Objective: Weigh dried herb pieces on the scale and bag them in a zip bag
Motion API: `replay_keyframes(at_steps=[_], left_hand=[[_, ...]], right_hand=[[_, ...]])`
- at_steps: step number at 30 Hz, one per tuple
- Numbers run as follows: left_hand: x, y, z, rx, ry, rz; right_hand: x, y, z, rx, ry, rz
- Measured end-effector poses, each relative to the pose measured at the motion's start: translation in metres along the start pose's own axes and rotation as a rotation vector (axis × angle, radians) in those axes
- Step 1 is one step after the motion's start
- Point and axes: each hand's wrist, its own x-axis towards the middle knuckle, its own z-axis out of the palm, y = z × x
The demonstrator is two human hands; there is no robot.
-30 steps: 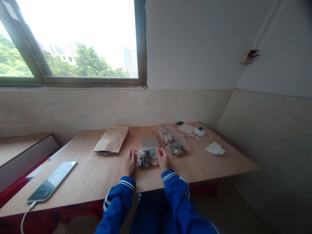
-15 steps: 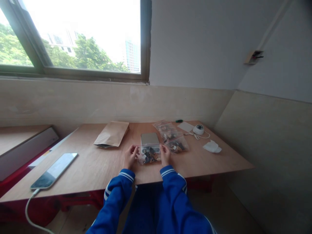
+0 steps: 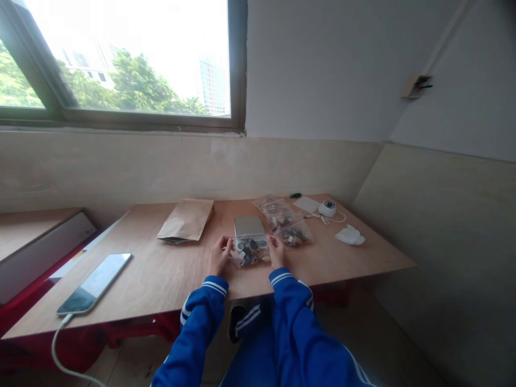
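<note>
A clear zip bag (image 3: 250, 252) with small dark and tan pieces inside is stretched between my hands near the table's front edge. My left hand (image 3: 221, 253) pinches its upper left corner, and my right hand (image 3: 276, 251) pinches the upper right one. Just behind the bag sits a flat kitchen scale (image 3: 249, 226) with a pale top; the bag covers its front part. What the pieces are is too small to make out. To the right of my right hand lie several similar filled zip bags (image 3: 291, 235), overlapping in a row.
A brown paper pouch (image 3: 187, 220) lies at the back left of the wooden table (image 3: 169, 274). A phone (image 3: 94, 285) with a white cable is at the left. On the right are a white dome camera (image 3: 327, 208), crumpled white tissue (image 3: 350, 235) and a green-handled tool (image 3: 295, 195).
The view has shifted slightly. My hands still hold the bag by its two upper corners, and the table things stay where they were. A shoe now shows under the table.
</note>
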Motion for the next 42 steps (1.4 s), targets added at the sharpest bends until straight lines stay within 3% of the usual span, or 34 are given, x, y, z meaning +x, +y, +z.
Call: replay_keyframes(at_steps=[18,33,42], left_hand=[[0.0,-0.002,-0.001,0.024,0.079,-0.044],[-0.003,0.004,0.001,0.06,0.05,-0.029],[-0.001,0.001,0.002,0.07,0.021,-0.026]], right_hand=[[0.0,-0.001,-0.002,-0.053,-0.03,0.0],[-0.004,-0.005,-0.004,-0.036,-0.017,0.007],[-0.006,-0.012,-0.002,-0.078,-0.115,0.031]])
